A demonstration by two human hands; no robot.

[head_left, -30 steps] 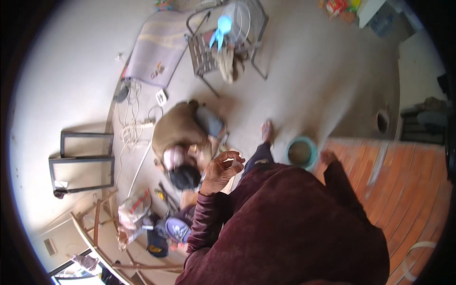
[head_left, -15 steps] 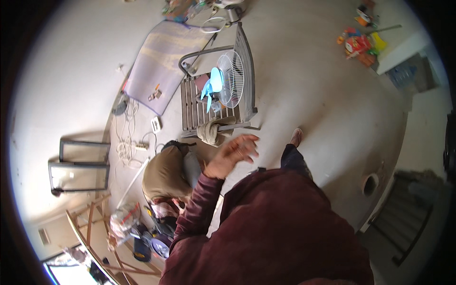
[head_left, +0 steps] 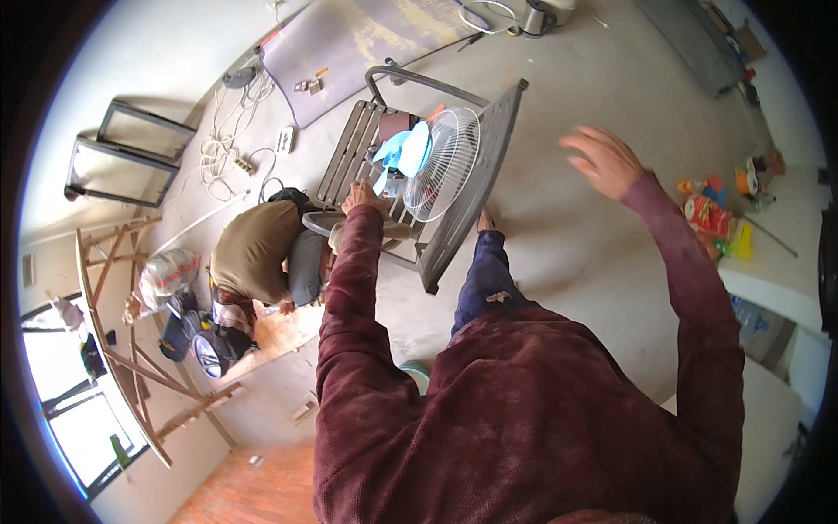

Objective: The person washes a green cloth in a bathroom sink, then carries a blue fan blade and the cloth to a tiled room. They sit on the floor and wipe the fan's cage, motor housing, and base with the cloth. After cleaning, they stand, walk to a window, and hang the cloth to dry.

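At the far left, dark metal frames [head_left: 113,162] lie flat on the concrete floor [head_left: 559,262], with a wooden trestle [head_left: 131,341] nearer the window and a tangle of white cable [head_left: 223,144] just past the frames. A co-worker in a brown shirt [head_left: 253,253] crouches beside a pile of bags, head down, close to our left arm. Our left hand [head_left: 362,196] rests on the slatted seat of the grey metal bench [head_left: 454,175], fingers narrow and pressed against the slats; we cannot tell whether they curl round one. On that bench stands the fan [head_left: 432,162], its white wire guard facing up and its pale blue blades showing to the left of the guard. Our right hand [head_left: 602,162] hangs in the air to the right of the bench, palm down, fingers spread wide, holding nothing and well apart from the fan. We judge this to be the reach toward the fan, with one hand steadying on the bench. The next move, as we see it, calls for bringing the open right hand across to the guard's rim. Bright packets [head_left: 716,214] lie at the far right.
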